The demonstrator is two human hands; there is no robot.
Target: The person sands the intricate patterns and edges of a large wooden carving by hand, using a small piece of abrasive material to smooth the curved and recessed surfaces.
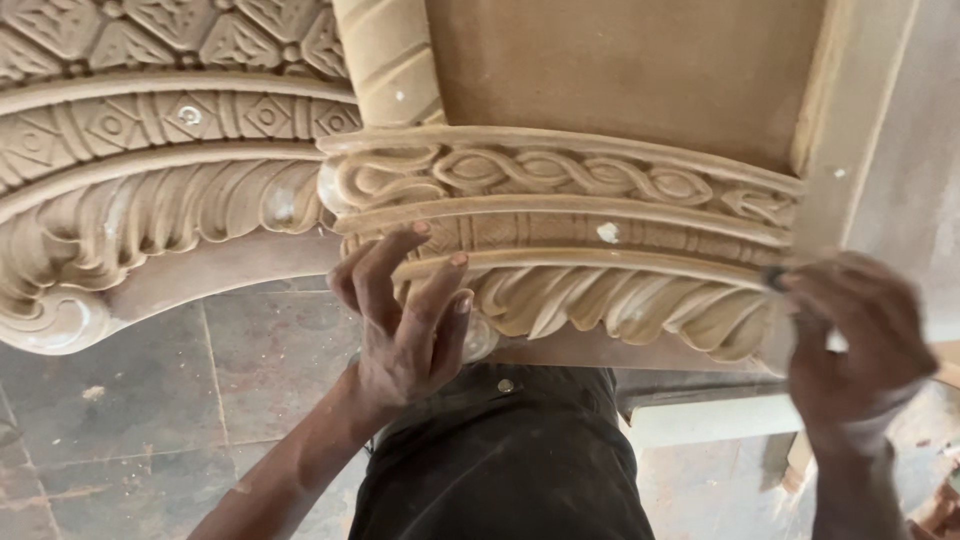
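Head cam: left hand has its fingers spread loose against the carved wooden moulding, while the right hand pinches a small dark tool at its end.

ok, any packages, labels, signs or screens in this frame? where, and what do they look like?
None in view. Only a pale carved wooden moulding with rope and leaf patterns, the left hand with fingers on its lower edge, the blurred right hand at its right end, and a grey tiled floor.
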